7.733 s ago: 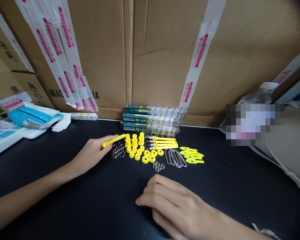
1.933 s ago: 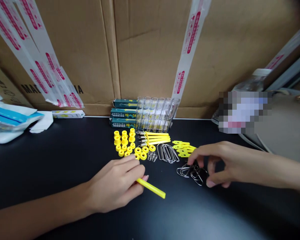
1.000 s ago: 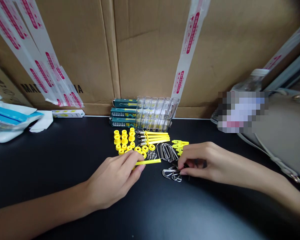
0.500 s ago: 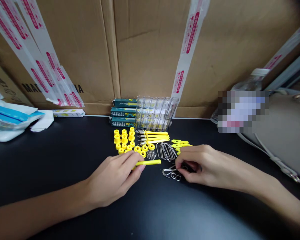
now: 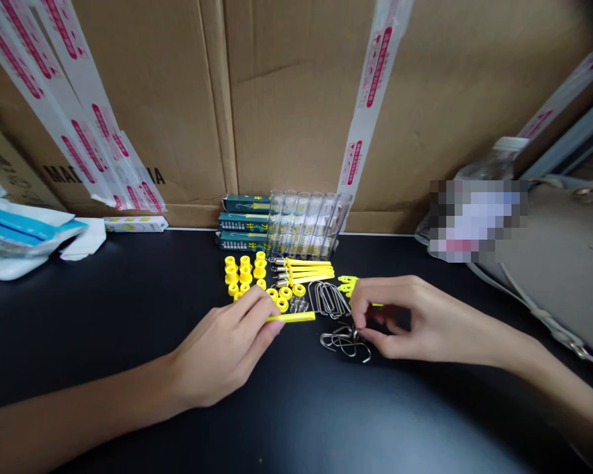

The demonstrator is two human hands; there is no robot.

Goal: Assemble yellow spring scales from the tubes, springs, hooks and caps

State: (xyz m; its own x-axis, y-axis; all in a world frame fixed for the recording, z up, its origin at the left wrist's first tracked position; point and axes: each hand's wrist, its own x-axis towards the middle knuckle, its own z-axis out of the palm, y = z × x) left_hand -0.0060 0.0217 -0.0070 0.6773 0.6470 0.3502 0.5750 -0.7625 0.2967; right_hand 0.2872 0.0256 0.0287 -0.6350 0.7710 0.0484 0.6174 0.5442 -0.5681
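Observation:
My left hand (image 5: 232,345) pinches a thin yellow strip (image 5: 297,317) that points to the right. Thumb and fingertips of my right hand (image 5: 400,319) are closed on a metal hook at the edge of a loose pile of metal hooks (image 5: 340,340). Behind lie bent wire loops (image 5: 329,299), small springs (image 5: 299,304) and yellow rings (image 5: 299,289). Yellow collars (image 5: 246,273) stand in rows at the left. Several yellow sticks with metal ends (image 5: 309,270) lie beyond, and flat yellow-green pieces (image 5: 347,285) are partly hidden by my right hand.
Clear tubes (image 5: 304,224) stand before green boxes (image 5: 244,222) against a cardboard wall (image 5: 286,99). A plastic bottle (image 5: 491,164) and a grey bag (image 5: 563,263) are at the right. Blue-and-white packaging (image 5: 24,230) and a small white box (image 5: 136,224) lie at the left.
My right hand has shifted slightly, and the hooks under its fingertips are spread differently, one now reaching nearer the front. The yellow strip in my left hand has moved slightly left and up.

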